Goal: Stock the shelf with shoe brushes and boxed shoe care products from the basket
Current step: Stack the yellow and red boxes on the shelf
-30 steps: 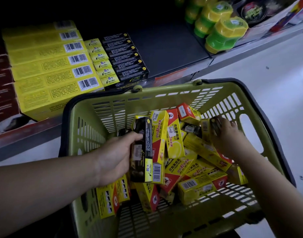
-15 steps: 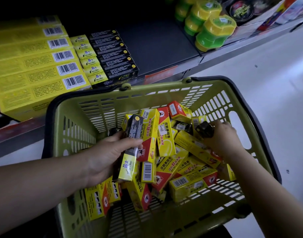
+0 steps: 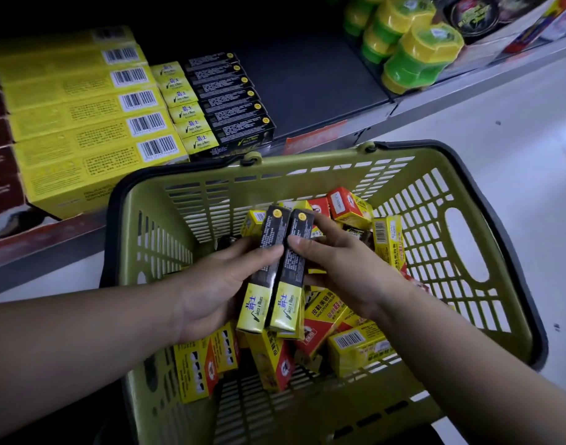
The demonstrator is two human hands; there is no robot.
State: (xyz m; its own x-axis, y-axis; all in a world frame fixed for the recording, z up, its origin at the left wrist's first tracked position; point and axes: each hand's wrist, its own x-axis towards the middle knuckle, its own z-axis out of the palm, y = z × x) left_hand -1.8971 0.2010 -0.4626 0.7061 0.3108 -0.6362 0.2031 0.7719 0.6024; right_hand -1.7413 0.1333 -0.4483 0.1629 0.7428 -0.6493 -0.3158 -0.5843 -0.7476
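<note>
Boxes (image 3: 286, 277) gripped by left hand (image 3: 217, 284), right hand (image 3: 345, 268).

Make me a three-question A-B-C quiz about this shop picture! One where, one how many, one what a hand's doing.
1. Where are the green-and-yellow jars? A on the floor; B on the shelf; C in a hand.
2. How many black-and-yellow boxes do the left hand and right hand hold? A one; B two; C four.
3. What is the right hand doing? A lying flat; B pointing; C gripping a box.
Answers: 1 B, they stand on it; 2 B, two lie side by side above the basket; 3 C, its thumb curls over one box.
</note>
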